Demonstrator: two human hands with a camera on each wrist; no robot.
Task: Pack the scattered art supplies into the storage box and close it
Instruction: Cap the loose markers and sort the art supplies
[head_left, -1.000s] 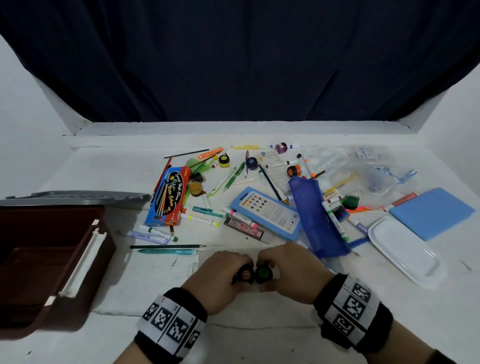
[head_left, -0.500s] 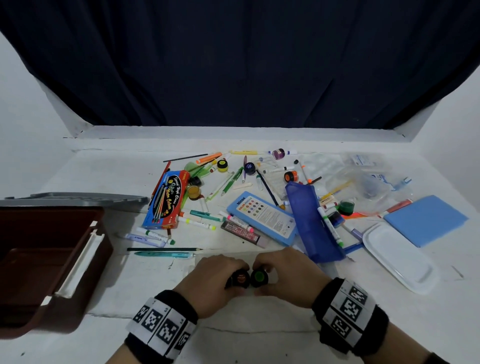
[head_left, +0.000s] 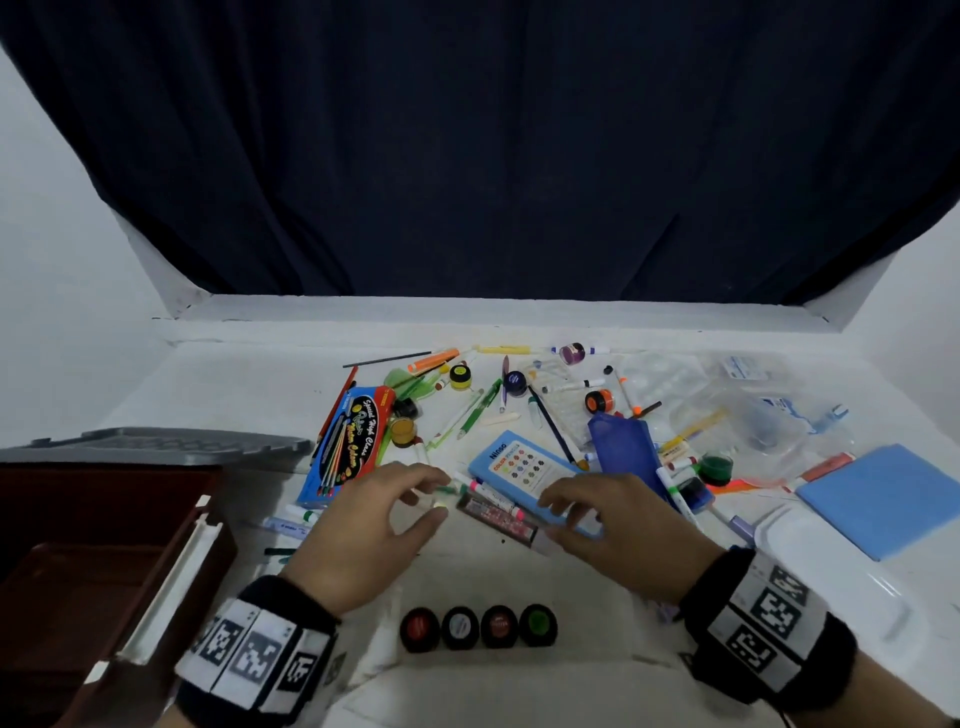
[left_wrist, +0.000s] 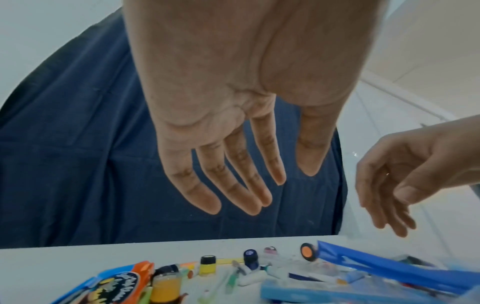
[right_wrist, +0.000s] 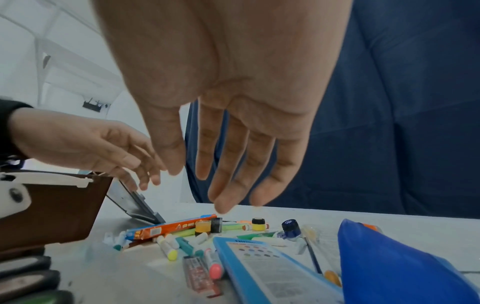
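Observation:
Several small black paint pots (head_left: 478, 627) stand in a row on the white table near me. Beyond them my left hand (head_left: 387, 512) and right hand (head_left: 597, 514) hover open and empty above scattered markers (head_left: 493, 496) and a clear lead case (head_left: 496, 519). The wrist views show straight fingers (left_wrist: 233, 181) on the left hand and relaxed fingers (right_wrist: 228, 174) on the right. The brown storage box (head_left: 93, 571) sits open at the left, its grey lid (head_left: 156, 447) leaning behind it. A blue colour-pencil tin (head_left: 524, 465) lies under my right hand's fingertips.
An orange-blue pencil packet (head_left: 353, 441), a dark blue pouch (head_left: 623, 452), paint jars, pens and clear plastic bags (head_left: 737, 410) crowd the middle and far table. A white tray (head_left: 852, 597) and a blue pad (head_left: 893, 493) lie at the right. A dark curtain hangs behind.
Both hands let go of the paint pots, which now stand in a row, and moved away from me over the markers with fingers opened.

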